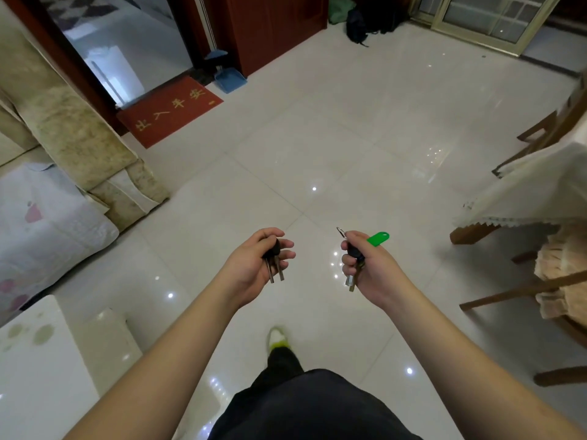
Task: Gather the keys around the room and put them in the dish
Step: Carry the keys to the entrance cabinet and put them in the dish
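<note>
- Two bare hands are held out over the tiled floor (349,128), apart from each other, each with keys in it.
- The left hand (254,265) has its fingers curled together around a black-headed bunch (273,262); two metal blades hang down side by side from the black head, below the palm.
- The right hand (368,268) has its fingers clamped on a second bunch (352,265): a dark fob in the grip, one green tag (378,239) sticking out on the thumb side, a wire ring poking up above the knuckles, and metal blades hanging below; their number cannot be told.
- No dish shows in this view, so the keys are in the hands only.
- One red mat (171,112) with yellow characters lies at a doorway far ahead on the left, with one blue dustpan (230,80) just beside it.
- One foot in a pale shoe (277,338) shows below the hands.
- A table under a cream cloth (533,185) stands at right, wooden chairs near it.
</note>
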A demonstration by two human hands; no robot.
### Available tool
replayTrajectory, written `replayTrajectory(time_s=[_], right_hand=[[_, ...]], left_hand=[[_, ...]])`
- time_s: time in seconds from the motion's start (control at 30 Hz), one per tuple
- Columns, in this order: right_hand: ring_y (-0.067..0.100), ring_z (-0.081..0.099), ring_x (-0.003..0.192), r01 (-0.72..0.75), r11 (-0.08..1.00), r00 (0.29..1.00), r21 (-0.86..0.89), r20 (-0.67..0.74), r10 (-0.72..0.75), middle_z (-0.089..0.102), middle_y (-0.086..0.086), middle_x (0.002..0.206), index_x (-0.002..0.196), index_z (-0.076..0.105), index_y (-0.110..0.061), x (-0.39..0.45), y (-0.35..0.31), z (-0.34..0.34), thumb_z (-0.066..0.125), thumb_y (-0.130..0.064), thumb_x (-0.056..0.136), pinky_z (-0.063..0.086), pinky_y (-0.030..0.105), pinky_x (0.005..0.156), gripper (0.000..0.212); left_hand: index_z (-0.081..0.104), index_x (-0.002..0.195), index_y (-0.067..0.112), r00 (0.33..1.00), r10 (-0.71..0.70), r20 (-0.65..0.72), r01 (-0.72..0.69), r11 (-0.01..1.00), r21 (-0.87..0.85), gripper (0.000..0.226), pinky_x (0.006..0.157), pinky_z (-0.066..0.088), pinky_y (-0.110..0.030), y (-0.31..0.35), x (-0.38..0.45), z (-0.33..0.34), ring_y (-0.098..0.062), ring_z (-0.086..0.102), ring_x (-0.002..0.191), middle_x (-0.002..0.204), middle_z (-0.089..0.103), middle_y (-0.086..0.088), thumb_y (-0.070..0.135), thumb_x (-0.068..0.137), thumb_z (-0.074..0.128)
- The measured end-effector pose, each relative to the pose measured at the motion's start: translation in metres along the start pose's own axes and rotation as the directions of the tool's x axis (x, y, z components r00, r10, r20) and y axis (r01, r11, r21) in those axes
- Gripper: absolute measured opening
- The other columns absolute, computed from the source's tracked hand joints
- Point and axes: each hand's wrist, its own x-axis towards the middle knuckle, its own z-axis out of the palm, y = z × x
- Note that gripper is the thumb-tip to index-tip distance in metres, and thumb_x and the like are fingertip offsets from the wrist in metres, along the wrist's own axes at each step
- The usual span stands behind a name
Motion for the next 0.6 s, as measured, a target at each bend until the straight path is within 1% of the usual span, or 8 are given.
replayTrajectory(time_s=[0.1,0.2,0.33,0.43,0.6], right_hand=[[0.011,0.046,0.05,0.011,1.0,1.0,-0.008,-0.022,-0.012,0.063,0.0,0.072,0.095,0.059,-0.013,0.045,-0.018,0.018,0.059,-0.016,0.093,0.037,0.022,0.043,0.004],[0.012,0.048,0.05,0.023,1.0,0.999,-0.015,-0.032,-0.023,0.067,0.001,0.073,0.097,0.058,-0.011,0.09,-0.036,0.041,0.058,-0.015,0.093,0.038,0.022,0.043,0.005],[0.012,0.049,0.051,0.025,0.999,0.999,-0.047,-0.042,-0.027,0.066,0.002,0.073,0.095,0.058,-0.012,0.154,-0.066,0.088,0.058,-0.014,0.093,0.039,0.022,0.044,0.003],[0.012,0.05,0.051,0.056,0.998,0.998,-0.041,-0.024,-0.057,0.067,0.001,0.073,0.094,0.059,-0.012,0.193,-0.094,0.119,0.059,-0.013,0.092,0.039,0.023,0.044,0.003],[0.012,0.05,0.049,0.072,0.997,0.997,-0.003,-0.031,-0.072,0.069,0.001,0.073,0.096,0.059,-0.013,0.249,-0.133,0.145,0.059,-0.009,0.091,0.037,0.022,0.041,0.007]], left_hand=[[0.061,0.101,0.008,1.0,-0.017,0.008,0.017,1.0,0.001,0.019,0.061,0.055,-0.031,0.021,0.043,-0.009,-0.027,0.069,0.074,0.089,0.074,-0.013,0.009,0.099,0.042],[0.061,0.1,0.007,0.999,-0.019,0.046,0.018,1.0,0.016,0.019,0.061,0.055,-0.031,0.048,0.088,-0.017,-0.028,0.069,0.073,0.092,0.074,-0.015,0.01,0.099,0.042],[0.061,0.099,0.007,0.998,-0.018,0.062,0.018,1.0,0.0,0.019,0.06,0.054,-0.03,0.102,0.152,-0.03,-0.026,0.069,0.071,0.09,0.074,-0.015,0.009,0.099,0.042],[0.061,0.099,0.007,0.996,-0.026,0.088,0.025,1.0,0.007,0.019,0.06,0.054,-0.03,0.138,0.192,-0.037,-0.026,0.068,0.07,0.089,0.073,-0.014,0.009,0.1,0.041],[0.061,0.098,0.007,0.996,-0.032,0.078,0.032,0.999,-0.004,0.02,0.061,0.054,-0.03,0.186,0.253,-0.037,-0.025,0.068,0.069,0.085,0.073,-0.013,0.008,0.1,0.041]])
